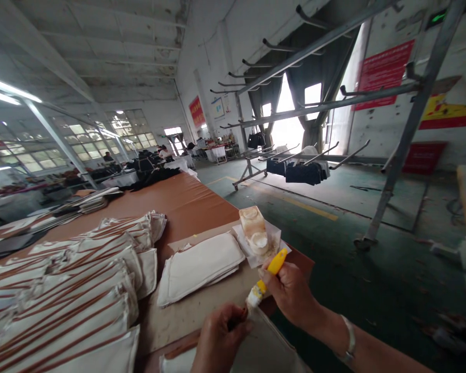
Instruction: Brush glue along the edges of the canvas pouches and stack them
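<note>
Yellow brush gripped by right hand; left hand seemingly pinches canvas pouch.

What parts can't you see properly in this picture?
Head view:
- Brush tip: too small; what it touches is unclear.
- Left hand: cut off by the bottom edge; fingers curl over the strap end.
- Red wall signs: lettering too blurred to read.
- Distant people: too small.

stacked cream pouches line the brown table; metal racks stand on the green floor.
</note>
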Demonstrator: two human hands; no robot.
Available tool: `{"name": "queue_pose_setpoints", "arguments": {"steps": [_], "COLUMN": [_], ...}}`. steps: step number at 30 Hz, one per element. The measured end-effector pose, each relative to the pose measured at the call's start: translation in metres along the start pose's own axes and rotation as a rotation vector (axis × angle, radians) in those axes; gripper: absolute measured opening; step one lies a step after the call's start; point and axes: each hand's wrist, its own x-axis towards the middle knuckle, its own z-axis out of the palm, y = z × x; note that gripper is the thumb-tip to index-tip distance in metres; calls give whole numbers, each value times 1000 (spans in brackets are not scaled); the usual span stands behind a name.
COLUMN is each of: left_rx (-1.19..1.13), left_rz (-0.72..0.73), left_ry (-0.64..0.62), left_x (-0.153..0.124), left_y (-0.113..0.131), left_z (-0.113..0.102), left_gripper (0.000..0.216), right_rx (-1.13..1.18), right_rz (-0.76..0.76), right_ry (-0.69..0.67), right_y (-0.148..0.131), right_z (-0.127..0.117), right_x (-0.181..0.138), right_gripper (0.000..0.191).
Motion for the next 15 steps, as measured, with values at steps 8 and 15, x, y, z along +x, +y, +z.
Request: {"name": "queue_pose_setpoints", "arguments": {"steps": [8,15], "left_rx": [517,585], "left_rz": [763,891], "left_ry": [276,251], "left_x": [-22,-22], "left_y": [-1,-6], "left_z": [11,16], "left_gripper": [16,19], "right_rx": [23,67], "right_rz": [96,84], "right_ry": [71,-302], "right_y": [-9,-36], "right_z": [-25,-29], "right_x": [3,-11], "right_gripper": [27,28]}}
